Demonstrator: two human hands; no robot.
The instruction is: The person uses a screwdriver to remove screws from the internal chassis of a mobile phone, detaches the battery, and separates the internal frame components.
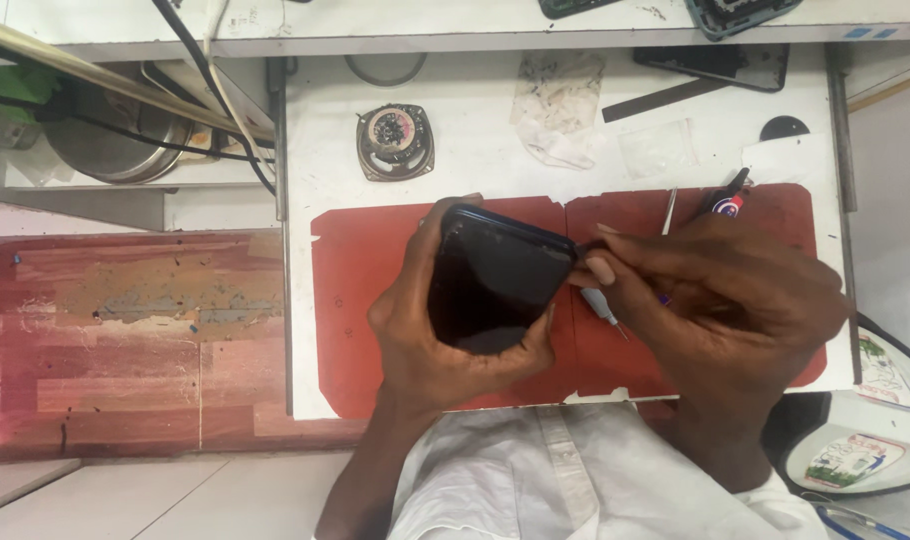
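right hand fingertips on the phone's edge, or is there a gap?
Touching. The head view shows the right hand with its fingertips pressed against the right edge of the dark phone, which the left hand grips from beneath.

I wore a white button-front shirt [575, 480], its placket running up the middle toward twelve o'clock, with small pale buttons along it and soft creases in the cloth. My forearms were bare, no sleeve reaching them. My left hand [445, 330] and my right hand [735, 300] carried no rings, watch or gloves; my nails were short and plain.
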